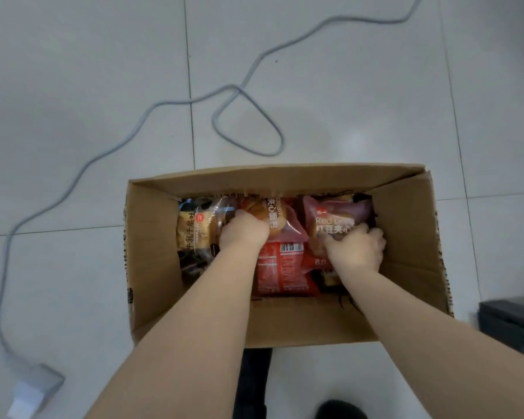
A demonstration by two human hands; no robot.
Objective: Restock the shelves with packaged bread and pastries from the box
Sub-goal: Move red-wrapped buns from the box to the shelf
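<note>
A grey cable is seen looping over the white tiled floor beyond the cardboard box, ending at a pale adapter block well to the box's near left. A dark object is cut off by the frame edge just right of the box, and a dark shoe tip shows on the near side of it. Inside the box, packaged breads are packed side by side: a yellow-labelled toast bag against the left wall, a clear bun packet at the far middle, an orange-red packet nearer, and a red bean bread packet toward the right wall. The left hand is curled down onto the bun packet, its grip closed around the packet's near end. The right hand is pressed over the red bean bread packet, fingers bent around its right edge in a closed grip. Both forearms cross the box's near wall, hiding part of the contents beneath them
</note>
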